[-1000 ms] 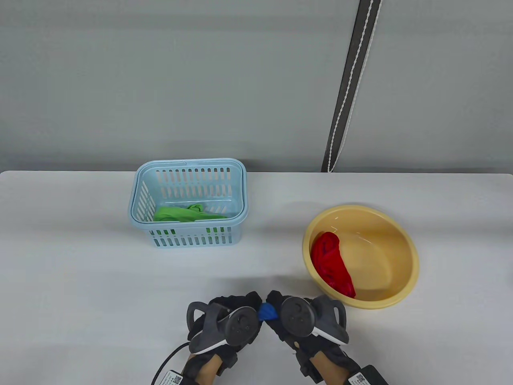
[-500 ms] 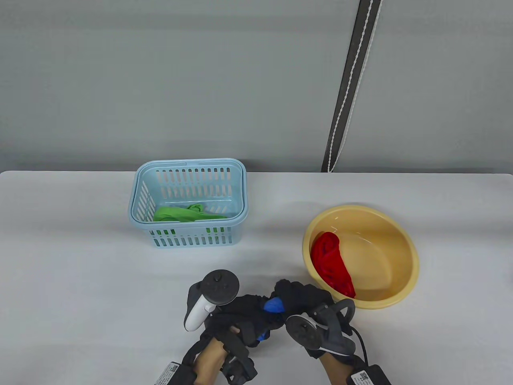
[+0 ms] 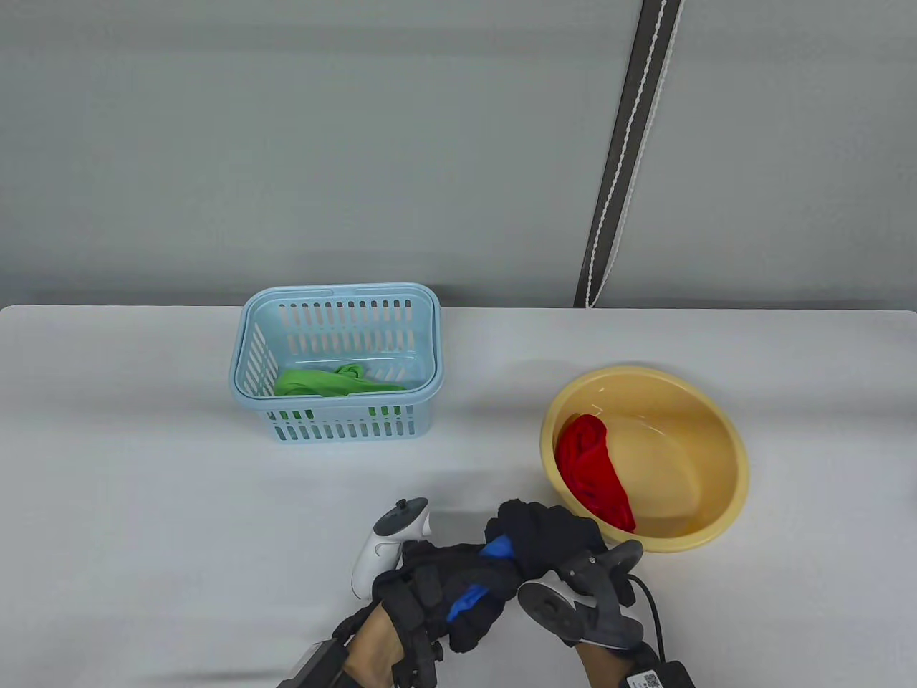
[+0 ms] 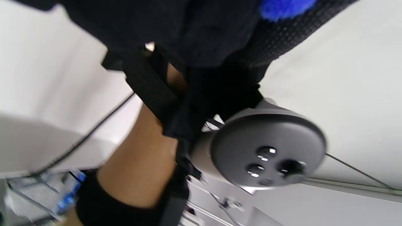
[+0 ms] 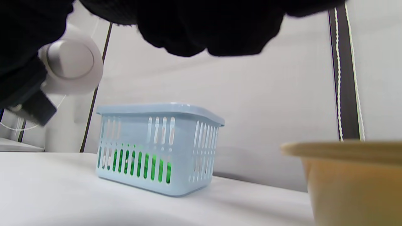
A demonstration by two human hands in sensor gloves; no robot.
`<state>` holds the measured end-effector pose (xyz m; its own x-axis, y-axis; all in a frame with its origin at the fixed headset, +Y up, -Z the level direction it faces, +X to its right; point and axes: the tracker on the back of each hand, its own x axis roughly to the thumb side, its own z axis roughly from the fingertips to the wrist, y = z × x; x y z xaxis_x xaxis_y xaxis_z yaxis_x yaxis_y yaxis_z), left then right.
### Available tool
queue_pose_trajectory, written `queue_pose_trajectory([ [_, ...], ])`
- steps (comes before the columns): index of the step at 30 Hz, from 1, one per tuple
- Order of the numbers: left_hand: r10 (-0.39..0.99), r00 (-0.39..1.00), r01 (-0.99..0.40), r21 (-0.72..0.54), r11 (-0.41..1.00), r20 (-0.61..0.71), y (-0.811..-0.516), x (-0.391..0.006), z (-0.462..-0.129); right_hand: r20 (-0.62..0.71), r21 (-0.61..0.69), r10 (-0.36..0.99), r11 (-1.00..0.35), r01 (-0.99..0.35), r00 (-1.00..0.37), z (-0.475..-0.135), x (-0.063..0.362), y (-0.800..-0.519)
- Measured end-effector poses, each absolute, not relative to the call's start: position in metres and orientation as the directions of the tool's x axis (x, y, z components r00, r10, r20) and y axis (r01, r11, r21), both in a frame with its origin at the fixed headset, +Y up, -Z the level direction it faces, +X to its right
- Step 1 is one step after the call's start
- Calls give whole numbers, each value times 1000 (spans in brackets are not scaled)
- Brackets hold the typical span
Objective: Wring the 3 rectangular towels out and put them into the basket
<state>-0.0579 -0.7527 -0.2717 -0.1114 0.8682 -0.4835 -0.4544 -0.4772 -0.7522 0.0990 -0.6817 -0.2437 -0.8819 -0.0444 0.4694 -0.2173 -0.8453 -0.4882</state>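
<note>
**A:** Table view first. What have I got?

**B:** Both of my hands are bunched on the blue towel at the near edge of the counter. My left hand grips its near end, palm turned up, and my right hand grips the far end. The towel's long axis runs diagonally between them, from near-left to far-right; only two small blue patches show.

**A:** And the other towels?

**B:** The green towel lies inside the light blue basket, far-left of my hands. The red towel lies in the yellow basin, just beside my right hand.

**A:** Left wrist view?

**B:** Blurred. A tuft of blue towel pokes out at the top from between dark gloved fingers. The grip itself I can't make out there.

**A:** Right wrist view?

**B:** My fingers are a dark mass along the top; no towel shows. The basket stands ahead on the counter, green showing through its slots, with the basin rim to the right.

**A:** So which hand carries it over?

**B:** I judge the left, as it is on the basket's side.
</note>
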Motion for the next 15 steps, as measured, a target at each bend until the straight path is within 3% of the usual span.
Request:
queue_pose_trajectory([
  [3,835,-166,-394,-742,-543,-524,-754,-53,-270,462,-509,-57,-835,-212,-885,-241,100,-679],
  [9,905,-40,-463,-795,-393,-424,-750,-57,-272,429,-522,-82,-835,-173,-900,-240,102,-680],
  [11,937,56,-510,-817,-270,-344,-746,-61,-274,411,-510,-88,-847,-149,-907,-239,104,-682],
  [15,936,344,-586,-795,157,-69,-730,-70,-274,376,-495,-168,-868,-44,-911,-237,102,-685],
])
